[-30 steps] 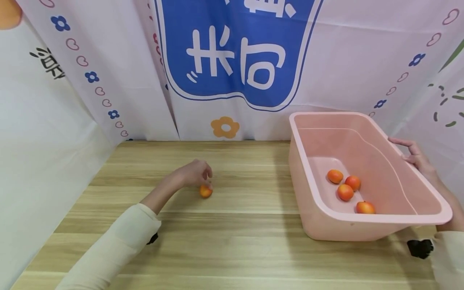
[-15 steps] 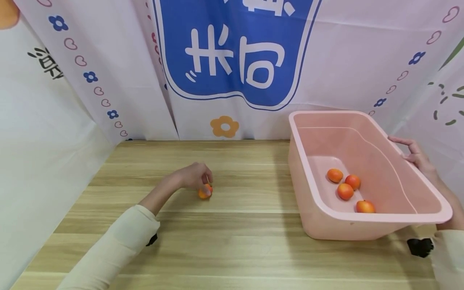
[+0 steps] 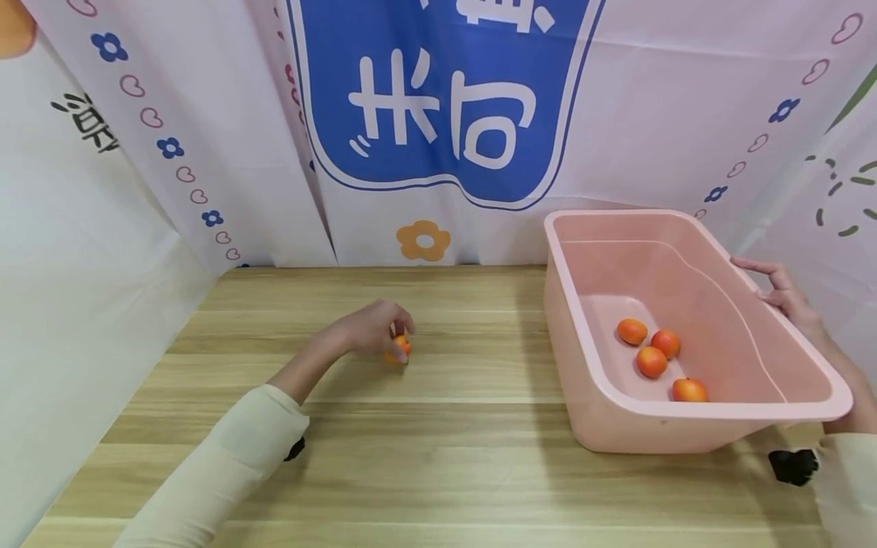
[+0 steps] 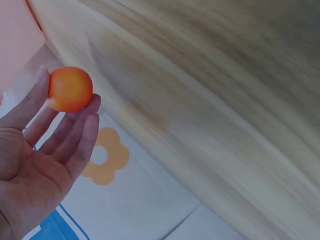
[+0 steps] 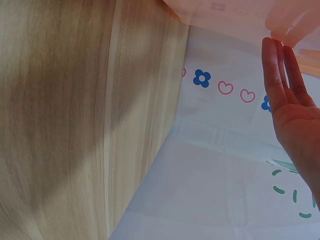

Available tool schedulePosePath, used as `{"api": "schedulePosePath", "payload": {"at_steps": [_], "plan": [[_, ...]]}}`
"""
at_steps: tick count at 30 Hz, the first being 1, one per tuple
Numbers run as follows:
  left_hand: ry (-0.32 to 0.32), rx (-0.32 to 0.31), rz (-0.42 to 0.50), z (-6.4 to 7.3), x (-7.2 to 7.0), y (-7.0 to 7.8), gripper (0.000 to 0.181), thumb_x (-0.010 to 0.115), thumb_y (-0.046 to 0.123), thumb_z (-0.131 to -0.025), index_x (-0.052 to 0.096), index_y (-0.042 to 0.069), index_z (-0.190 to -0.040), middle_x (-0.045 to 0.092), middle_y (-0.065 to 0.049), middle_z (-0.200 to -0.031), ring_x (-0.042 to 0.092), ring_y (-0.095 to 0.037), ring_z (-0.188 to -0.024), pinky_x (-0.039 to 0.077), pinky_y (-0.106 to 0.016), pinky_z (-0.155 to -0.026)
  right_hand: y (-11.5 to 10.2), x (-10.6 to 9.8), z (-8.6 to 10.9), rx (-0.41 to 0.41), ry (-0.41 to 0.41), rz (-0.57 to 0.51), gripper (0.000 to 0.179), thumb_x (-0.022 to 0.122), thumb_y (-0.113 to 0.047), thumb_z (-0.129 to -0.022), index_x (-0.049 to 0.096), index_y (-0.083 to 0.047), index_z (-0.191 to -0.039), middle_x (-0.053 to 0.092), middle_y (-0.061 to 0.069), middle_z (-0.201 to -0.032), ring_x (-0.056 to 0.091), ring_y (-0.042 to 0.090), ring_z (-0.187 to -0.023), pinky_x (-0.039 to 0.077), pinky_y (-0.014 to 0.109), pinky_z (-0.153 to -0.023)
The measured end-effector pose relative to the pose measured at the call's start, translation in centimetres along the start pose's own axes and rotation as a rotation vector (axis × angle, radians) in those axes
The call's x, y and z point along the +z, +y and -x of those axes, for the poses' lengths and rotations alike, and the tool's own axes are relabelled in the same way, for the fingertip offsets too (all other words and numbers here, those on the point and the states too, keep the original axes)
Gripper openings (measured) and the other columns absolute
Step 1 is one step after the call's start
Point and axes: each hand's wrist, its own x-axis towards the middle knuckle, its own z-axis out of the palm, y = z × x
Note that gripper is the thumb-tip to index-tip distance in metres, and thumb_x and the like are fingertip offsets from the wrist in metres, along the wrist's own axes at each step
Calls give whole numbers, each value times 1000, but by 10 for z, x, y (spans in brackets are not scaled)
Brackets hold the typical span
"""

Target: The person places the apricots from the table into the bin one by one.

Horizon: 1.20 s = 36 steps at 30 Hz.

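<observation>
My left hand (image 3: 377, 327) pinches a small, round orange-red fruit (image 4: 70, 89) between thumb and fingertips, low over the wooden table left of the tub. In the head view the fingers partly cover this fruit. The pink plastic tub (image 3: 562, 365) stands at the right, with several similar orange-red fruits (image 3: 652, 362) lying loose on its floor. Along the tub's right side, my right hand (image 3: 795, 301) rests against the rim. The right wrist view shows its fingers (image 5: 272, 75) straight, with their tips at the outer wall.
The wooden table (image 3: 411, 472) extends left and in front of the tub. A printed white cloth (image 3: 479, 236) hangs along the back edge, and more cloth walls the left and right sides. The tub's back end stands close to the hanging cloth.
The left hand has closed its fingertips round the fruit and shifted it slightly back and to the right. The right hand and the tub stay in place.
</observation>
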Motion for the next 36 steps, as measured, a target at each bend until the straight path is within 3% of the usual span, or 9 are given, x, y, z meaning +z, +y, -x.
{"api": "schedulePosePath", "payload": {"at_steps": [6,10,18,29,36], "plan": [[32,25,26,-7,0,9,36,87,5,-83,72,-10,-113,71,-11,-99,67,-24,-93,58,-35,-83,2,1,1,32,-10,-47,71,4,11,-100,57,-14,-140,69,6,-81,66,10,-56,53,19,-49],[48,53,37,-11,0,12,27,87,3,-83,75,-7,-104,72,-10,-97,64,-22,-89,55,-33,-80,4,2,1,19,-8,-60,71,3,11,-100,57,-12,-140,67,6,-77,66,10,-55,53,19,-49],[83,95,49,-21,-2,24,27,87,5,-83,75,-4,-106,74,-11,-104,72,-29,-101,59,-37,-87,3,0,1,10,-23,-35,72,3,12,-99,57,-13,-139,68,5,-78,67,9,-57,53,18,-50],[127,154,69,-38,-6,42,30,86,5,-85,74,-5,-111,75,-13,-107,73,-27,-99,61,-32,-85,5,-3,0,-8,-42,-64,75,0,13,-97,58,-11,-138,71,8,-84,69,11,-61,55,19,-53],[133,181,76,-47,-10,56,32,86,6,-85,74,-6,-112,75,-14,-106,73,-28,-100,61,-31,-85,0,0,2,50,-11,-64,70,4,10,-100,58,-15,-138,73,8,-97,68,12,-63,54,19,-52]]}}
